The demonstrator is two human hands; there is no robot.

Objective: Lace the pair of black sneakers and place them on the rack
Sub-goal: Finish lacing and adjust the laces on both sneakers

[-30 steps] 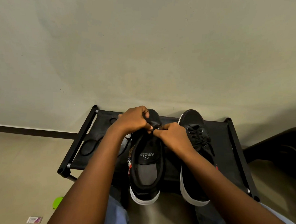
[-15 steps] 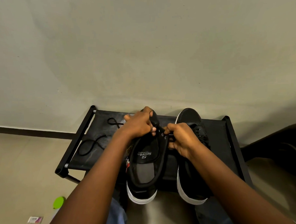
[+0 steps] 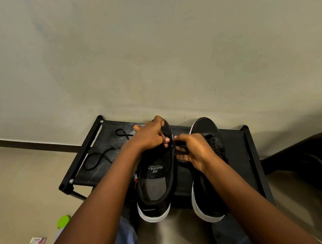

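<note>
Two black sneakers with white soles sit on a black fabric rack (image 3: 242, 161). The left sneaker (image 3: 155, 185) is open, its insole showing, heel toward me. My left hand (image 3: 148, 136) grips its upper near the toe and eyelets. My right hand (image 3: 192, 150) pinches the black lace at the eyelets on the shoe's right edge. The right sneaker (image 3: 206, 202) is laced and stands beside it, partly hidden by my right forearm. The free end of the black lace (image 3: 100, 156) trails in loops over the rack's left part.
The rack stands against a plain wall (image 3: 158, 58) on a beige floor. A green round object (image 3: 63, 221) and a small packet (image 3: 38, 240) lie on the floor at lower left. A dark piece of furniture (image 3: 301, 154) is to the right.
The left sneaker has tilted and shifted a little left. My right hand moved back toward the shoe's right eyelets, and my left hand slid further over the toe.
</note>
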